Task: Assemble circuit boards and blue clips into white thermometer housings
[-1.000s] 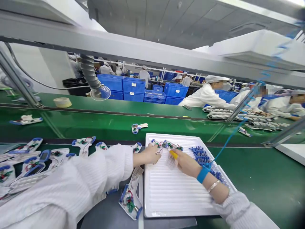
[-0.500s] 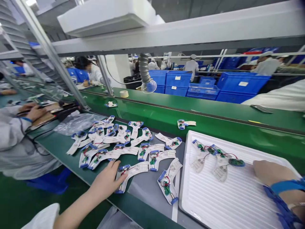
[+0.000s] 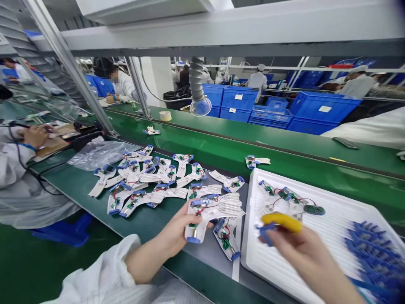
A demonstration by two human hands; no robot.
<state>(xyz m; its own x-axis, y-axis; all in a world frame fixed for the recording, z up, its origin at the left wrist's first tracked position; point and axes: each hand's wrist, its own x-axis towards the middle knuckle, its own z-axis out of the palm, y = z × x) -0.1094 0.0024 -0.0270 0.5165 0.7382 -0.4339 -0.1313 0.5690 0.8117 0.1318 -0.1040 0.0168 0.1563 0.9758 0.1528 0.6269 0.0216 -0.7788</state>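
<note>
Your left hand (image 3: 174, 232) pinches a white half-shell (image 3: 210, 211) by its wide end, thumb over the inner face, just left of the white tray (image 3: 268, 261). Pressing harder there could strain the red wires or shift a loose part, and a steeper tilt might spill one. Your right hand (image 3: 311, 249) seems to pinch a small blue part (image 3: 268, 233) beside a yellow finger cover (image 3: 281, 221), though blur hides the exact grip; a weak hold could drop it. Sweep that hand low and you may snag the wired boards (image 3: 313, 209) lying in the tray.
</note>
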